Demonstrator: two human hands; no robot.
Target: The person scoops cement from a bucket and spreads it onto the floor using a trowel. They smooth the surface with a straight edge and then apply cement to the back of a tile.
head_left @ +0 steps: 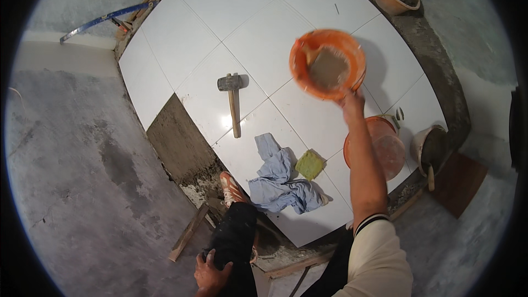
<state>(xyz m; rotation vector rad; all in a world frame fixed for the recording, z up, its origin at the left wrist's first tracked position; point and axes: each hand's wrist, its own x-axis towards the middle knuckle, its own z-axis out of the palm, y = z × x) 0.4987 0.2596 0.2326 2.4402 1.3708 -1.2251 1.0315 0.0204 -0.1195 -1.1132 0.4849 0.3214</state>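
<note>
My right hand (352, 104) grips the rim of an orange bucket (296, 71) and holds it out over the white tiles (247, 33). Grey-brown slurry (331, 69) lies in the bucket, and a pale tool, slightly blurred, leans inside its left wall. My left hand (211, 275) rests on my left leg with its fingers apart, holding nothing. Partly behind my right forearm stands a second orange bucket (389, 157). Left of that are a yellow-green sponge (309, 164) and a crumpled light-blue cloth (280, 179). A rubber mallet (234, 102) with a wooden handle lies on the tiles.
A tub of mortar (389, 1) sits at the far right; another bucket (421, 146) stands by the right edge. Bare mortar (179, 137) shows in a gap at the tiles' left. A blue level (107, 17) leans far left. A wooden piece (188, 234) lies near my foot.
</note>
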